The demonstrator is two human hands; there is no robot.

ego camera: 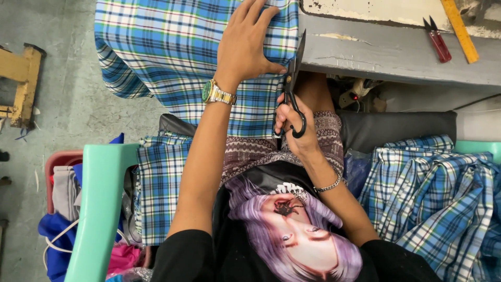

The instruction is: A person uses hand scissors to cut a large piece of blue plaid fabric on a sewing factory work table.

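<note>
One blue plaid cloth (177, 57) hangs off our table edge (396, 57). Our left hand (248, 44) lies spread flat on it; at four o'clock, our right hand (297, 130) grips black scissors (292, 89), blades pointing up.

You have a blue, white and green plaid fabric (177, 47) hanging off the table (386, 52) edge down over your lap, its right edge running straight down. Your black-handled tailor's scissors (292, 89) stand nearly upright along that edge, blades pointing up and parted slightly, the cloth's edge between them
</note>
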